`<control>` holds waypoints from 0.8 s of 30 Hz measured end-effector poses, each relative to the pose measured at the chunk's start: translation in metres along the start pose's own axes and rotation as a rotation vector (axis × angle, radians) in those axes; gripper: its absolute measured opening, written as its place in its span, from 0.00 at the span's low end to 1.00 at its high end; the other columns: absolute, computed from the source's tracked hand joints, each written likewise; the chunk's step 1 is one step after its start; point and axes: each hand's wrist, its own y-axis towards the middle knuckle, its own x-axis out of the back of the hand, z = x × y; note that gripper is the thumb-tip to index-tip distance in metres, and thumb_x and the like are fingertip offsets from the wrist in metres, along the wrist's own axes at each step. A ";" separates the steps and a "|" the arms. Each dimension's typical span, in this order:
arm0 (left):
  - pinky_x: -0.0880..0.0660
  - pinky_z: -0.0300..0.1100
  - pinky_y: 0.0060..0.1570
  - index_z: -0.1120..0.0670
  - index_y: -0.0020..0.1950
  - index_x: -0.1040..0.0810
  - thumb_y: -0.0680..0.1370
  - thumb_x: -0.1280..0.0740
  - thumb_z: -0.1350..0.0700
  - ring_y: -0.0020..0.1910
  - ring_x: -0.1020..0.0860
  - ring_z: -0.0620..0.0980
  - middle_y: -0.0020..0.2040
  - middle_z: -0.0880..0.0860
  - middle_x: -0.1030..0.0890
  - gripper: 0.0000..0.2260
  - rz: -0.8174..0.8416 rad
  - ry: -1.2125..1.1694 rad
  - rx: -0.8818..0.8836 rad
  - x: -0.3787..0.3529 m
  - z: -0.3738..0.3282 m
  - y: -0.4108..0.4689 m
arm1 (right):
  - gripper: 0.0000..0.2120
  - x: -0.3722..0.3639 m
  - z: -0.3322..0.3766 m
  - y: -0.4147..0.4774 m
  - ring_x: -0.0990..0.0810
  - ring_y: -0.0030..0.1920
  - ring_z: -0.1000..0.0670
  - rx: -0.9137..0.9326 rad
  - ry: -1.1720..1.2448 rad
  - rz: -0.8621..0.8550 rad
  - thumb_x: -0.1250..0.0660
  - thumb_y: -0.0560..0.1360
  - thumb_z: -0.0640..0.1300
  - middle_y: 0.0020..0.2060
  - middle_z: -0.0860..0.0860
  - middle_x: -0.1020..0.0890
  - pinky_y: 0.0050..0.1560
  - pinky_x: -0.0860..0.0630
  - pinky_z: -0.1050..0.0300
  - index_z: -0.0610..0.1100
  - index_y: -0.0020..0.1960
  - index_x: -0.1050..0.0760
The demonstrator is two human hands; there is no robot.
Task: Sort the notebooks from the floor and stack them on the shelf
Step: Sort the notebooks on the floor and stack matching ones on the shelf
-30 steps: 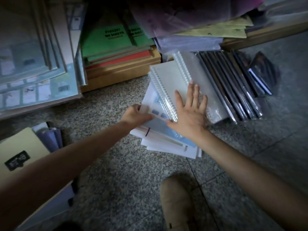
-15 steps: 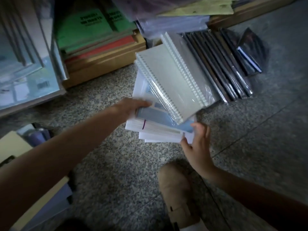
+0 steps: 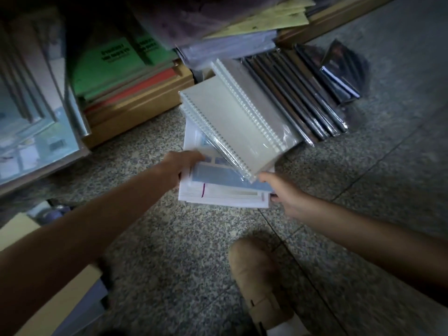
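Speckled floor (image 3: 169, 238) below me. Notebooks (image 3: 230, 127) piled at centre. My left grip (image 3: 180, 166) grasps 9 o'clock edge, right grip (image 3: 283, 192) pinches 5 o'clock corner: both sides held, I judge, so loose pile lifts whole toward shelf (image 3: 135, 112) at 11.

White spiral notebooks (image 3: 232, 122); speckled grey floor (image 3: 184, 251)
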 end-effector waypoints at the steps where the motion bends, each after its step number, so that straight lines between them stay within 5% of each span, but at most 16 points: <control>1: 0.23 0.35 0.35 0.61 0.47 0.22 0.67 0.26 0.51 0.33 0.20 0.48 0.43 0.60 0.18 0.16 0.041 -0.004 0.018 0.003 -0.008 -0.001 | 0.08 -0.002 0.002 0.000 0.22 0.41 0.48 -0.001 0.009 0.024 0.36 0.73 0.47 0.45 0.43 0.21 0.41 0.29 0.57 0.42 0.46 0.25; 3: 0.32 0.27 0.20 0.59 0.40 0.26 0.77 0.35 0.58 0.18 0.27 0.41 0.25 0.52 0.22 0.07 0.102 0.006 0.017 0.006 -0.023 -0.006 | 0.17 -0.011 0.000 0.001 0.21 0.45 0.47 -0.003 0.019 0.030 0.34 0.71 0.52 0.50 0.41 0.20 0.40 0.28 0.57 0.40 0.50 0.25; 5: 0.37 0.28 0.15 0.58 0.39 0.28 0.79 0.38 0.63 0.13 0.32 0.39 0.17 0.47 0.28 0.08 0.116 0.024 -0.005 0.010 -0.030 -0.009 | 0.32 -0.025 -0.003 0.001 0.21 0.50 0.46 0.021 0.014 -0.025 0.32 0.60 0.60 0.53 0.41 0.22 0.37 0.28 0.58 0.38 0.54 0.27; 9: 0.26 0.30 0.27 0.57 0.43 0.23 0.78 0.38 0.63 0.32 0.22 0.43 0.32 0.50 0.20 0.06 0.182 0.031 -0.050 0.020 -0.023 -0.006 | 0.37 -0.027 -0.007 -0.002 0.20 0.49 0.44 0.153 -0.123 -0.120 0.27 0.56 0.65 0.48 0.42 0.21 0.43 0.23 0.53 0.36 0.51 0.24; 11: 0.23 0.33 0.32 0.55 0.46 0.21 0.77 0.36 0.62 0.37 0.22 0.45 0.36 0.51 0.18 0.05 0.216 0.036 -0.085 0.021 -0.021 -0.011 | 0.37 -0.016 -0.001 -0.017 0.18 0.45 0.43 0.214 -0.433 -0.084 0.33 0.63 0.71 0.42 0.43 0.19 0.40 0.25 0.53 0.36 0.47 0.22; 13: 0.23 0.34 0.34 0.56 0.49 0.20 0.74 0.32 0.59 0.39 0.21 0.47 0.40 0.53 0.18 0.05 0.230 0.044 -0.130 0.021 -0.022 -0.017 | 0.33 -0.008 0.012 -0.037 0.20 0.50 0.45 0.220 -1.032 -0.069 0.45 0.73 0.70 0.48 0.43 0.20 0.43 0.30 0.57 0.41 0.52 0.22; 15: 0.22 0.37 0.35 0.59 0.54 0.20 0.62 0.25 0.54 0.42 0.20 0.51 0.46 0.58 0.18 0.21 0.210 0.045 -0.162 0.022 -0.021 -0.022 | 0.21 -0.014 0.023 -0.065 0.19 0.49 0.47 0.534 -1.383 -0.179 0.43 0.77 0.60 0.47 0.46 0.18 0.42 0.32 0.59 0.44 0.49 0.21; 18: 0.22 0.42 0.41 0.63 0.58 0.22 0.59 0.26 0.54 0.43 0.20 0.54 0.50 0.62 0.18 0.29 0.206 0.062 -0.196 0.022 -0.020 -0.031 | 0.06 -0.046 0.035 -0.084 0.20 0.32 0.49 1.050 -1.207 -0.387 0.28 0.67 0.47 0.30 0.49 0.20 0.30 0.29 0.60 0.46 0.37 0.24; 21: 0.22 0.44 0.44 0.62 0.52 0.20 0.54 0.24 0.54 0.40 0.19 0.53 0.44 0.60 0.16 0.28 0.202 0.055 -0.228 0.028 -0.017 -0.044 | 0.06 -0.070 0.036 -0.064 0.24 0.54 0.42 1.338 -1.041 -0.237 0.38 0.73 0.39 0.49 0.43 0.22 0.54 0.27 0.49 0.41 0.49 0.28; 24: 0.22 0.38 0.35 0.58 0.45 0.19 0.52 0.26 0.53 0.34 0.19 0.50 0.36 0.54 0.16 0.23 0.210 0.067 -0.211 0.051 -0.010 -0.058 | 0.13 -0.068 0.040 -0.048 0.29 0.62 0.44 1.330 -0.972 0.043 0.42 0.77 0.43 0.60 0.43 0.27 0.64 0.33 0.52 0.40 0.59 0.32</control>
